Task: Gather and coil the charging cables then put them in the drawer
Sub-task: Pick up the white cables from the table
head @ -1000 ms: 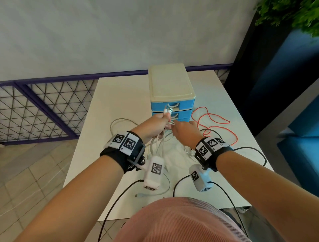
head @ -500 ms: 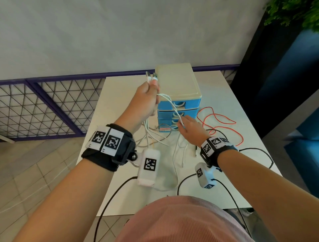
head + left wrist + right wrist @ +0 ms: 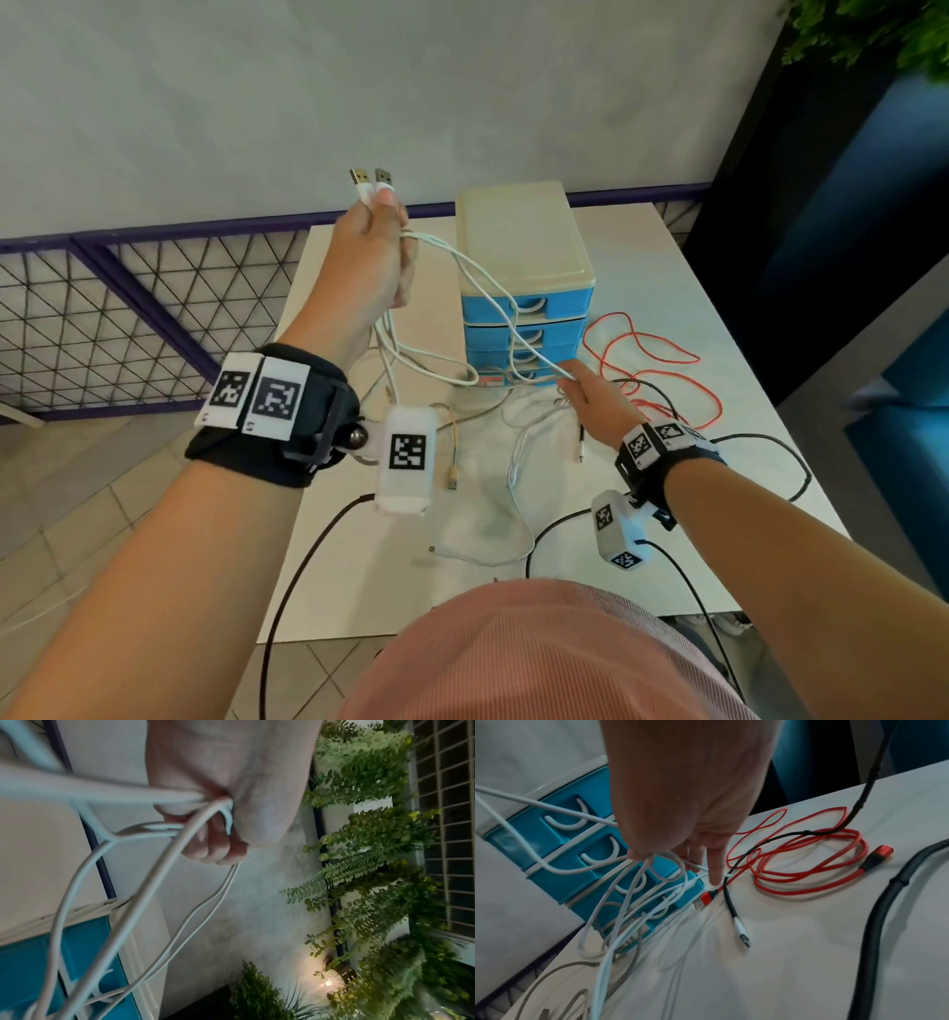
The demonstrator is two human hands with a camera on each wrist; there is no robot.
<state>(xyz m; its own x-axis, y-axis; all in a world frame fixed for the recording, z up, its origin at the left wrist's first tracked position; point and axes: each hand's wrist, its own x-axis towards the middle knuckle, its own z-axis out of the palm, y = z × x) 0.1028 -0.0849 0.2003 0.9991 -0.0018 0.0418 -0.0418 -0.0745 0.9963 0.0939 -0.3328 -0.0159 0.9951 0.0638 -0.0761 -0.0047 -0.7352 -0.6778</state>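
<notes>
Gathering step: my left hand [image 3: 377, 257] grips the thin white charging cables [image 3: 477, 267] by their plugs, raised beside the blue-fronted plastic drawer unit [image 3: 524, 288], while my right hand [image 3: 590, 395] pinches their slack low, ready, I judge, for looping next.

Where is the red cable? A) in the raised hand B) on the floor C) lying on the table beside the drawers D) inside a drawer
C: the red cable lies loose on the table, right of the drawers, in neither hand.
</notes>
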